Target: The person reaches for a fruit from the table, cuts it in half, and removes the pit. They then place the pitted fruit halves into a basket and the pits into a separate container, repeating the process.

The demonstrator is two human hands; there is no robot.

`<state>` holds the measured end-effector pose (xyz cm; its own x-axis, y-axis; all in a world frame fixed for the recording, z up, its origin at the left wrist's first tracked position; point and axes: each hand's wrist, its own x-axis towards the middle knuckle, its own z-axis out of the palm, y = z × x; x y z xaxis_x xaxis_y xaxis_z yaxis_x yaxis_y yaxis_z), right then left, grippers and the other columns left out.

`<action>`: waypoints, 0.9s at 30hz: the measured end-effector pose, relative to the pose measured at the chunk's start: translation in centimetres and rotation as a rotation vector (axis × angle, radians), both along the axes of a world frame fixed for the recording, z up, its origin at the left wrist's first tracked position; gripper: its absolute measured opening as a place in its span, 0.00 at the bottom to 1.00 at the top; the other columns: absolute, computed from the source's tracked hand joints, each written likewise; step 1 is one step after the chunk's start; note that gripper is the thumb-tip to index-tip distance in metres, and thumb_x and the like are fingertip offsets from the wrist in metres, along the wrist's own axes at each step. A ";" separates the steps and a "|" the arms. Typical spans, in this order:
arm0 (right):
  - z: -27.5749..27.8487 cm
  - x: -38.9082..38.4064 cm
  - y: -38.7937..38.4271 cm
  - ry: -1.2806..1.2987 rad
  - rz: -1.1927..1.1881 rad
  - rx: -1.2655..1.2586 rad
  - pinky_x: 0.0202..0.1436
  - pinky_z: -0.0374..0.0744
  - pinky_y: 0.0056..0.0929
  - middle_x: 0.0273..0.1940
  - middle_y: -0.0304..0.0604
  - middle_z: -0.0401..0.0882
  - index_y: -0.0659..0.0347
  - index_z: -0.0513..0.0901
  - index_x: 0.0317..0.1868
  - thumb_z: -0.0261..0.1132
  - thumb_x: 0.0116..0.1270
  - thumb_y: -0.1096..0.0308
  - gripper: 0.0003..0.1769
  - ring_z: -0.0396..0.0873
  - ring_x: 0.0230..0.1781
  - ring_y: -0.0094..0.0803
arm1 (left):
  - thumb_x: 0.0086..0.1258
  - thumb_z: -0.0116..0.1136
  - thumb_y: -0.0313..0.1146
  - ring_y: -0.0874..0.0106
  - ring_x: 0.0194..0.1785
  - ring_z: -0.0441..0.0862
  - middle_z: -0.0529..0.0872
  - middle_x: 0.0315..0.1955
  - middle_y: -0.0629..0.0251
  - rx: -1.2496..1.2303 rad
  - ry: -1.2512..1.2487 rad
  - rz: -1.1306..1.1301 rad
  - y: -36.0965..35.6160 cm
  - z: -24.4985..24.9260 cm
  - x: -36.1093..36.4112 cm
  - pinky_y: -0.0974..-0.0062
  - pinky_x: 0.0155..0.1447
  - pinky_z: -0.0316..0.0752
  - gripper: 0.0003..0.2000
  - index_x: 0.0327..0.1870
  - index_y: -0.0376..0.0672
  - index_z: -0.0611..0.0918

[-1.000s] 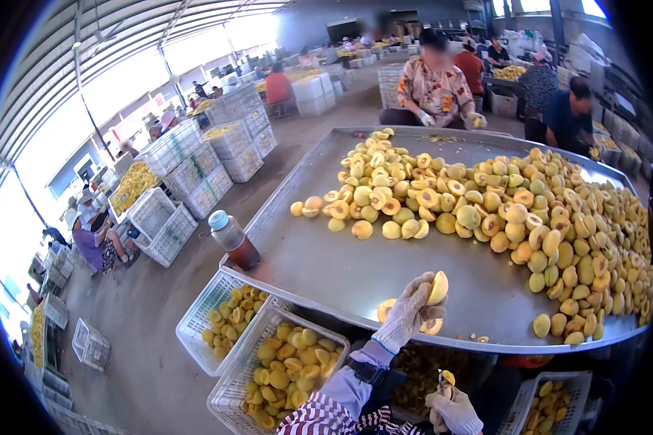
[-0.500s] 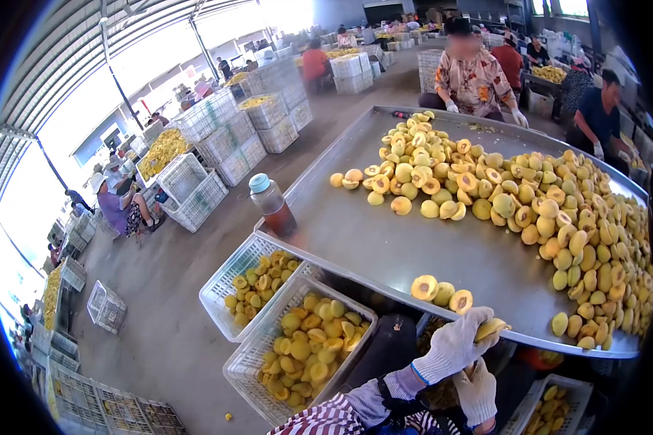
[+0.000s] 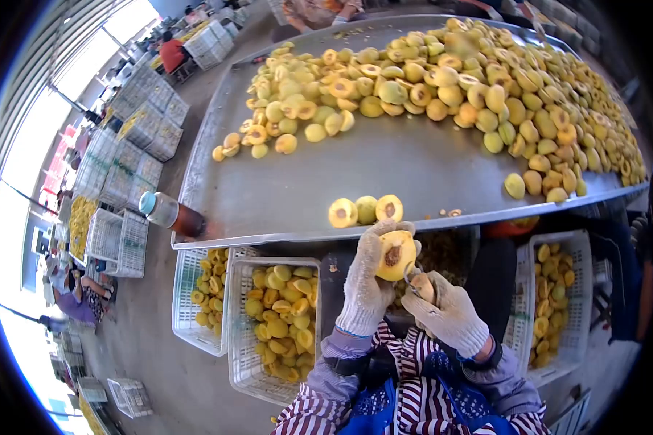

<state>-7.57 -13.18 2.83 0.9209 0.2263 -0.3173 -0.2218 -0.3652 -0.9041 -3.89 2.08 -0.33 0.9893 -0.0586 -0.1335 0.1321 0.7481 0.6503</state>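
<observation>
My left hand [image 3: 366, 279], in a whitish knit glove, grips a yellow peach half [image 3: 396, 255] with its cut face and brown centre toward me. Close against its lower edge is a small pitting tool [image 3: 412, 274] with a curved metal tip. My gloved right hand [image 3: 450, 312] is closed round this tool; its fingers partly hide the handle. Just beyond my left hand, three peach pieces [image 3: 366, 210] sit in a row by the near edge of the metal table [image 3: 305, 181]. Two of them show brown centres.
A large peach heap [image 3: 442, 87] covers the table's far and right parts. A bottle of dark liquid [image 3: 173, 214] stands at the left corner. Crates of peaches [image 3: 272, 264] flank my legs, including a right-hand crate [image 3: 580, 290]. A person [image 3: 312, 13] sits across the table.
My view has tilted down and swung right. My hands have come together before me; the peach half now faces me, and the tool in my right hand has come into sight beside it.
</observation>
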 end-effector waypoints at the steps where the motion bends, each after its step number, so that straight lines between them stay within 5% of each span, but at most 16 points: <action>1: 0.1 0.0 0.1 -0.015 -0.001 -0.018 0.33 0.80 0.37 0.30 0.52 0.83 0.61 0.79 0.46 0.70 0.65 0.53 0.21 0.84 0.30 0.49 | 0.73 0.55 0.58 0.58 0.55 0.82 0.80 0.57 0.50 0.023 -0.015 -0.002 -0.1 -0.2 -0.1 0.65 0.47 0.83 0.32 0.65 0.37 0.72; 10: -0.3 0.3 -0.2 -0.149 0.088 -0.228 0.32 0.80 0.46 0.29 0.53 0.83 0.58 0.77 0.47 0.63 0.68 0.45 0.24 0.84 0.30 0.53 | 0.75 0.50 0.58 0.57 0.59 0.81 0.79 0.59 0.50 0.255 -0.065 0.044 -1.7 1.0 -1.3 0.62 0.59 0.81 0.31 0.62 0.37 0.74; 17: -1.2 0.1 -0.7 -0.034 0.174 -0.039 0.35 0.81 0.46 0.32 0.55 0.84 0.61 0.76 0.52 0.64 0.69 0.49 0.24 0.84 0.30 0.54 | 0.80 0.52 0.40 0.65 0.52 0.84 0.85 0.52 0.54 0.470 -0.071 0.149 -2.7 2.7 -1.4 0.69 0.59 0.79 0.17 0.56 0.33 0.79; 20: -0.8 0.3 -0.9 0.187 0.171 0.256 0.27 0.79 0.36 0.28 0.46 0.83 0.60 0.76 0.50 0.67 0.69 0.53 0.21 0.83 0.22 0.40 | 0.77 0.56 0.38 0.71 0.48 0.86 0.88 0.47 0.57 0.651 -0.070 0.022 -2.0 3.7 -0.4 0.74 0.55 0.79 0.15 0.52 0.34 0.83; 24: 1.9 1.0 -2.0 0.626 0.182 0.517 0.13 0.61 0.16 0.19 0.29 0.71 0.57 0.76 0.44 0.66 0.71 0.60 0.12 0.67 0.12 0.15 | 0.76 0.59 0.35 0.77 0.41 0.87 0.90 0.40 0.61 0.891 -0.218 -0.045 -1.5 4.4 0.1 0.77 0.46 0.81 0.11 0.49 0.37 0.85; 27: 0.4 0.5 -2.7 0.614 0.158 0.568 0.12 0.61 0.20 0.15 0.33 0.70 0.60 0.78 0.33 0.65 0.71 0.63 0.11 0.66 0.11 0.19 | 0.72 0.63 0.36 0.67 0.42 0.89 0.89 0.39 0.58 0.914 -0.242 -0.061 -1.4 5.0 -0.1 0.72 0.47 0.82 0.10 0.47 0.41 0.85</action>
